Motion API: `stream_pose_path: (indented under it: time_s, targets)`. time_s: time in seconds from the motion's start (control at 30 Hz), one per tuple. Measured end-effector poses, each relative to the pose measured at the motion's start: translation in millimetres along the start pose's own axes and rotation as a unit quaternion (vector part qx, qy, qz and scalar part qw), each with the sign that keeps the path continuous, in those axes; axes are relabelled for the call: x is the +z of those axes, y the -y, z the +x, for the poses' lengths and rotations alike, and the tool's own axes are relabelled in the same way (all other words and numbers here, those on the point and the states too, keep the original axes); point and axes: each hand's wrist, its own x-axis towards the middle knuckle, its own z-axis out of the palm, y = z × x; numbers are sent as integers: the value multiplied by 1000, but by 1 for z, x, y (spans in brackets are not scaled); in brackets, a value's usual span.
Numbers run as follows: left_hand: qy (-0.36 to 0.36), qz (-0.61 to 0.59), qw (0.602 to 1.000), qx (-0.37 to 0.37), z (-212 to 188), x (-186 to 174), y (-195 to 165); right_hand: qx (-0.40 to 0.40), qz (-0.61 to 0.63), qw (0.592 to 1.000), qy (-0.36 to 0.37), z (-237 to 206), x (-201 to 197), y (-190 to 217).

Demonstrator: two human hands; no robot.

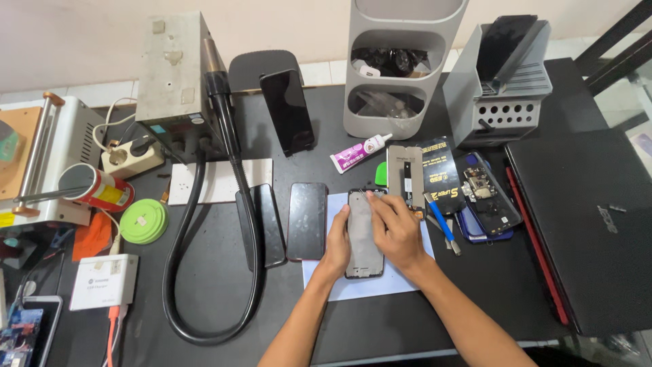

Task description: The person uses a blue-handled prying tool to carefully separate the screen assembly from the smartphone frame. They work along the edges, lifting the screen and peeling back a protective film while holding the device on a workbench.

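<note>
Lying flat on a white sheet (380,282) at the middle of the black bench (217,299), a dark phone frame (365,238) is pressed between both hands. The left hand (337,239) is laid along the frame's left edge with its fingers (344,216) stretched out and close together, steadying it rather than gripping. The right hand (396,231) is set over the frame's right side, its fingers (375,202) curled narrow against the top corner; whether something small is pinched there cannot be told, since the fingertips are covered by the hand itself.

As for progress, the frame appears opened and bare, so the work is judged to be at a middle stage. Just right of the frame, a separated grey panel with a ribbon cable (405,178) is laid out, and beyond it a black packet (441,175) and another opened phone (485,194) with its board exposed. Blue-handled tweezers (440,223) are left untouched near the frame's right edge, and a glue tube (360,153) is set above the frame, capped. Left of the frame, two dark phones (307,221) (266,225) are placed side by side. Refitting of the loose panel and closing up are judged to be not yet done.
</note>
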Motion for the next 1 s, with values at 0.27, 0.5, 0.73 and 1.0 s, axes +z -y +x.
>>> stream_pose_path:
  time_s: [0.27,0.5,0.73,1.0]
  targets:
    - [13,-2,1000,14,0,1,1,25,1,1000,8,-2,0,-1]
    - [13,13,1000,18,0,1,-1,-8,-10,1000,9,-1,-2,-2]
    - [11,0,1000,9,-3,0,1,11,0,1000,16,-3,-2,0]
    - [18,-5,1000,7,2,-3,6,21,39,999,12,2,-3,2]
